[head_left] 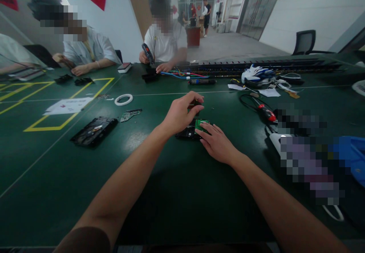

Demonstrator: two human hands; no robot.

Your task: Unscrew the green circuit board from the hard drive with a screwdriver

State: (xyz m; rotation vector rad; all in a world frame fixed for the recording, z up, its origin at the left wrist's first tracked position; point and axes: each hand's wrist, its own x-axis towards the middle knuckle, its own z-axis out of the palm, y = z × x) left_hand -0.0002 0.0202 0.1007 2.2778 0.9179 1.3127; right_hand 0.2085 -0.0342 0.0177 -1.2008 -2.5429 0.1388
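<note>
In front of me lies a small black casing (186,133) with a green circuit board (201,124) in its right part. My right hand (218,141) rests over the board's right side, fingers stretched out and apart, fingertips at the board. Just above the casing, my left hand (182,112) curves into a C shape, thumb and index finger apart. Something dark shows in the gap between them; I cannot make out what it is. To the left are another black casing (94,131) and a loose circuit board piece (130,115).
A white tape ring (123,100) and a paper sheet (68,106) lie left. On the right are a red-black screwdriver (267,113), gloves (255,74) and a blue container (352,158). Across the green table, a person (167,42) holds a power screwdriver (147,52) near coloured wires.
</note>
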